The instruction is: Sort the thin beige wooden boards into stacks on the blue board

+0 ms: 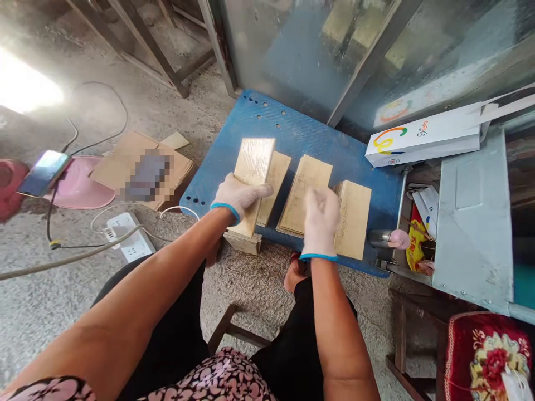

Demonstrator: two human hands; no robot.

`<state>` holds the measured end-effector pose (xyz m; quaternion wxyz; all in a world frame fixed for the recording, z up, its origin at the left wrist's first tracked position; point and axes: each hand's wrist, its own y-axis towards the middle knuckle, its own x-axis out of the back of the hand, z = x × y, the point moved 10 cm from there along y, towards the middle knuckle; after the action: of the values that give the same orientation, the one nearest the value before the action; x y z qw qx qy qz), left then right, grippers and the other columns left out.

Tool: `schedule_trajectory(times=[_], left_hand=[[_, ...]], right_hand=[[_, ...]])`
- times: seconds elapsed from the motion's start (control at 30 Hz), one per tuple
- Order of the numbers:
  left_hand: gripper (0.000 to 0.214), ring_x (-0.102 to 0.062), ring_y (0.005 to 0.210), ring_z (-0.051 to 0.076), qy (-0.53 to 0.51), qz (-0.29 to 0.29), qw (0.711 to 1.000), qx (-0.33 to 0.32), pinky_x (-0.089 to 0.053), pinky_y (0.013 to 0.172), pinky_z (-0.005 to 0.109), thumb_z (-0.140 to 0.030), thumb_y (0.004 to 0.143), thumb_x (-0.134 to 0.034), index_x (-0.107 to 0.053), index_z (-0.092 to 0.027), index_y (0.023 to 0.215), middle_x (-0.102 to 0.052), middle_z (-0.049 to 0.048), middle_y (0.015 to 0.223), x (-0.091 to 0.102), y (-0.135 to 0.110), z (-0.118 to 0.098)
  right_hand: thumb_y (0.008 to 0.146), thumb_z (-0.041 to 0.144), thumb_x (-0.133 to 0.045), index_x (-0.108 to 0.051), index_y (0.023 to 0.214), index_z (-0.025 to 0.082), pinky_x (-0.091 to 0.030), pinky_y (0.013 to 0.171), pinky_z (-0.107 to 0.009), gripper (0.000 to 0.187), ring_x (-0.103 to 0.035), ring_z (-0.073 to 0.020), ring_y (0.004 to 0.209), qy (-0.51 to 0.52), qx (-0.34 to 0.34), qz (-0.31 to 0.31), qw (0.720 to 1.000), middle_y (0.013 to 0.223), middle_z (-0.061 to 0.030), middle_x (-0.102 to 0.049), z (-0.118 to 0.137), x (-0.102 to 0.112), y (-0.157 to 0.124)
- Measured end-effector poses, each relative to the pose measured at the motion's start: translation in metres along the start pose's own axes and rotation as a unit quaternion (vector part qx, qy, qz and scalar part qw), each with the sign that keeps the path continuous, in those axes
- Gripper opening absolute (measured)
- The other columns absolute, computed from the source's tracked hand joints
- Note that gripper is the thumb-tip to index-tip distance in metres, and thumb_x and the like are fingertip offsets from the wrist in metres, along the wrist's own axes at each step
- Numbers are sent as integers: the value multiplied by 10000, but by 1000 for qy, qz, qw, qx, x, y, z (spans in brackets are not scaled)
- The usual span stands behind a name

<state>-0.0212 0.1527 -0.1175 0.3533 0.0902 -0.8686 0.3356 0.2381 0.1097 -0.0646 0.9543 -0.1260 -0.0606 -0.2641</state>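
Observation:
My left hand [240, 196], in a white knit glove with a blue cuff, grips a tilted pale wooden board [256, 161]; its face shines, and I cannot tell whether it is one board or several. Beneath and beside it lies another wooden board stack [278, 172]. My right hand [321, 220], gloved the same way, is closed with its fingers curled in, over the edge between the middle board stack [307, 178] and the right board stack [355, 223]. Anything inside those fingers is hidden. More boards [242, 243] stand low at the near edge, below my left hand.
The boards rest on a blue plastic platform [225, 150]. At right are a white paper bag [426, 136], a metal cup [380, 239] and a grey metal box [472, 211]. A power strip [130, 236], cables, cardboard [121, 161] and a phone [45, 172] lie left.

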Motion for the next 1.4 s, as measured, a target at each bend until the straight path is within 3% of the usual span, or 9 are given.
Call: schedule_trajectory(times=[0.13,0.23,0.57,0.73,1.27,1.4], left_hand=[[1072,-589,1196,439,99,-25,995,22,-513,999,517,-489,466,-890,-468,-77,1362,-556,275,1321,-23,18,-4],[1098,-575,1206,436,142,-33,989,28,-495,1021,518,-483,438,-904,-457,-81,1357,-542,272,1323,-37,27,-5],[1145,-497,1287,454,142,-33,988,60,-427,1071,554,-585,391,-899,-446,-126,1337,-497,259,1381,-50,36,-13],[1239,-453,1336,447,129,-25,988,77,-423,1084,538,-557,366,-905,-393,-120,1406,-455,265,1422,-59,41,-7],[1298,-377,1392,421,163,-28,984,60,-349,1138,540,-539,468,-876,-240,-118,1518,-383,253,1502,-68,39,-7],[1378,-290,1437,434,168,-31,985,13,-311,1161,548,-592,493,-866,-159,-74,1556,-317,274,1546,-68,35,-9]], right_hand=[[789,513,-678,-563,963,195,-536,751,-312,380,-636,-154,817,88,-21,-51,995,890,-19,-641,0,42,26],[778,524,-699,-562,937,192,-524,720,-284,393,-618,-134,763,99,-14,-51,994,850,-1,-625,5,52,26],[757,482,-735,-602,1054,193,-541,714,-283,436,-622,-128,765,86,-56,-19,995,937,-23,-659,-7,43,25],[753,487,-747,-605,1051,195,-549,718,-283,441,-636,-129,779,87,-62,-2,994,943,-23,-677,-5,42,25],[799,507,-712,-610,1044,200,-564,740,-288,406,-660,-151,869,73,-45,31,996,918,-22,-667,-4,37,30],[811,507,-701,-608,1066,208,-564,725,-283,404,-658,-148,858,67,-43,32,996,901,-12,-662,-5,37,32]])
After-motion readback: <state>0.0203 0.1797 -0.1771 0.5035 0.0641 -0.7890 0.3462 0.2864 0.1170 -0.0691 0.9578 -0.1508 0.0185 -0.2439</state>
